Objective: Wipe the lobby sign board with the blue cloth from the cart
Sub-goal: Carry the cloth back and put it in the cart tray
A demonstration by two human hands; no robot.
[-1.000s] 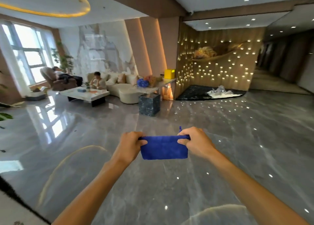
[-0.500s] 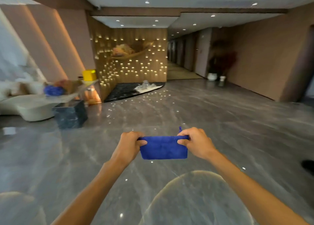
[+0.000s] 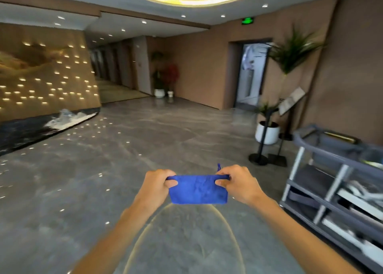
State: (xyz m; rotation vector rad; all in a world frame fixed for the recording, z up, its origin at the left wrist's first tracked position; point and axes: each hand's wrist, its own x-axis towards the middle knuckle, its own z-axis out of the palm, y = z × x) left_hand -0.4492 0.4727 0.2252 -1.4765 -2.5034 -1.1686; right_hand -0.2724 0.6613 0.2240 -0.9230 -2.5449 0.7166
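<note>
- Fingers of the left hand (image 3: 158, 183) curl around the left top corner of the blue cloth (image 3: 198, 189), thumb pressed on its front face.
- Fingers of the right hand (image 3: 238, 183) pinch the right top corner the same way, thumb on the front; a small blue loop sticks up just above this hand.
- Folded into a rectangle, the blue cloth hangs stretched between the two hands, held out in front of the person above the grey marble floor (image 3: 103, 180).
- At the right edge stands the grey cart (image 3: 335, 182), its shelves holding pale items too blurred to name.
- Beyond the cart, near the brown wall, the sign board (image 3: 291, 102) sits tilted on a thin black stand, well apart from the cloth.
- Just beside the stand are a black post on a round base (image 3: 258, 159) and a white planter (image 3: 267, 134) with a tall green plant.
- A doorway (image 3: 249, 74) opens behind them, under a green exit sign (image 3: 247, 21).
</note>
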